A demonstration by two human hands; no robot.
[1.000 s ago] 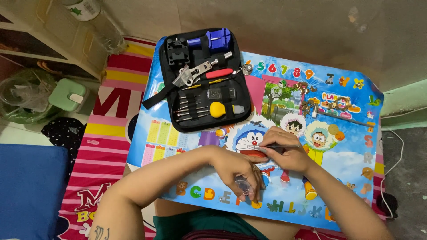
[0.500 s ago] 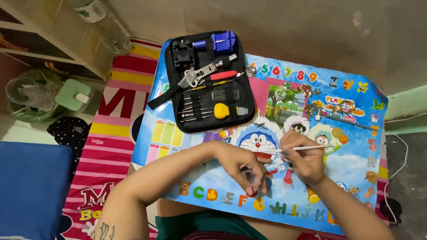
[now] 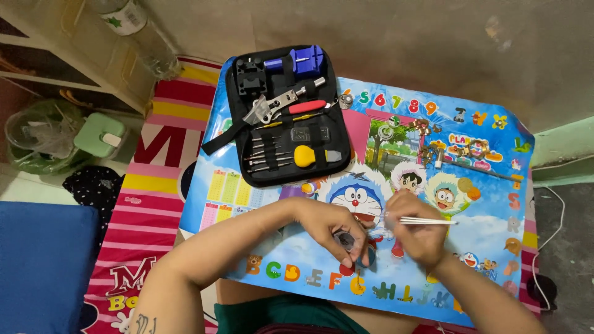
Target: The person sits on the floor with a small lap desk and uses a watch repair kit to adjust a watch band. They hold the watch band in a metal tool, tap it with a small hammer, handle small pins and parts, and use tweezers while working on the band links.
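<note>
**Small round part pinched over the cartoon mat**

The left hand (image 3: pixel 334 232) curls closed around a small round metal part (image 3: pixel 346 241), probably a watch case, just below the open tool kit (image 3: pixel 288 117). The right hand (image 3: pixel 414 232) pinches slim tweezers (image 3: pixel 427 220), tips pointing away from the part. The part looks light, stiff, smooth, likely slippery and delicate; gripping its rim seems safest.

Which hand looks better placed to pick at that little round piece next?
Probably the right hand: it grips the tweezers close beside the small round piece. The left hand is occupied pinching that piece against the cartoon mat.
</note>
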